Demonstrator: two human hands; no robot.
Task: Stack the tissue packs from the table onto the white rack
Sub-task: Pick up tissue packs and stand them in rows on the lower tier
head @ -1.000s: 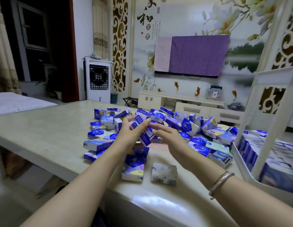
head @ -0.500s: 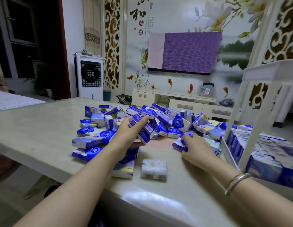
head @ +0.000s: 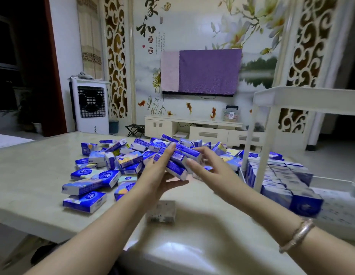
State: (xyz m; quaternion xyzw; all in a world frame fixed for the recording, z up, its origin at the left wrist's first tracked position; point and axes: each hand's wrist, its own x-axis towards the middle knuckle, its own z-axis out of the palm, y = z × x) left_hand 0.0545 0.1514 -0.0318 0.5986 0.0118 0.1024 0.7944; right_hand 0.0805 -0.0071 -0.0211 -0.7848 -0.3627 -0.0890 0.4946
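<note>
From the head view, the left hand (head: 162, 171) and the right hand (head: 208, 167) lift a small bundle of blue tissue packs (head: 178, 161) just above the table (head: 33, 175), left fingers (head: 168, 153) stretched almost straight along its near side with the thumb beneath, right fingers (head: 198, 151) curled onto its far end. Loose packs (head: 105, 175) litter the table behind, a grey-patterned pack (head: 162, 211) lies nearer, and the white rack (head: 272, 104) at right holds rows of stacked packs (head: 282, 179).
</note>
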